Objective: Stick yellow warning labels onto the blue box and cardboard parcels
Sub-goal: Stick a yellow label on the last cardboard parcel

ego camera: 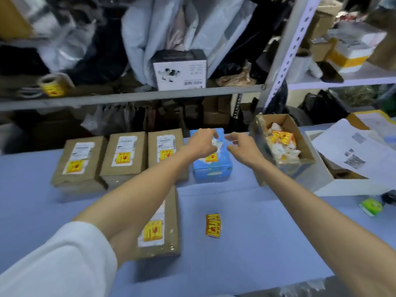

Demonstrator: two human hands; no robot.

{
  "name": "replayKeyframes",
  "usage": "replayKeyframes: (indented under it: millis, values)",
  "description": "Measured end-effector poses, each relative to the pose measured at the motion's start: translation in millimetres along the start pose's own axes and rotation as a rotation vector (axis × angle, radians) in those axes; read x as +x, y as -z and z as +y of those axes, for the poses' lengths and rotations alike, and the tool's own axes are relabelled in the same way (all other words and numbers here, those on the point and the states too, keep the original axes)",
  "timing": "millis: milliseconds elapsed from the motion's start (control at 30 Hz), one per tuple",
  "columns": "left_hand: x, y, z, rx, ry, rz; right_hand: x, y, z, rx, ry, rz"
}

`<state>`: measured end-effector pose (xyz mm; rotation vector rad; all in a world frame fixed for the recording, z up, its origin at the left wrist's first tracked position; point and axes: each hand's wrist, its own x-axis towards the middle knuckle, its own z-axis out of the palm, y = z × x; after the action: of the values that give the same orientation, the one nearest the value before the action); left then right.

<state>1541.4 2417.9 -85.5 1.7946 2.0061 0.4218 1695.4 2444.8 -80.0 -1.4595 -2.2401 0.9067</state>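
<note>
The blue box (211, 170) lies on the surface (257, 243), at the right end of a row with three cardboard parcels (124, 155), each with a label. A yellow warning label (211, 157) sits on its top. Over it the left hand (202, 142) curls its fingers on a white scrap (215, 143) (blurred). The right hand (244, 146) is just beside it, fingers loosely spread, holding nothing. A fourth parcel (169, 232) lies nearer, partly under the left forearm, with loose labels (213, 225) beside it. An open carton (288, 170) stands to the right.
</note>
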Motion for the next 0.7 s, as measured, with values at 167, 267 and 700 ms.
replayKeyframes:
  millis: [167,267,700]
  values:
    - [-62,19,-74,-0.056,0.194,0.065,-1,-59,-50,0.014,0.102,-0.121]
    - [-99,19,-108,-0.134,0.299,0.077,-9,-89,-71,0.017,0.127,-0.164]
    - [-234,-82,-172,-0.727,0.635,0.249,-118,-202,-30,0.288,-0.080,-0.222]
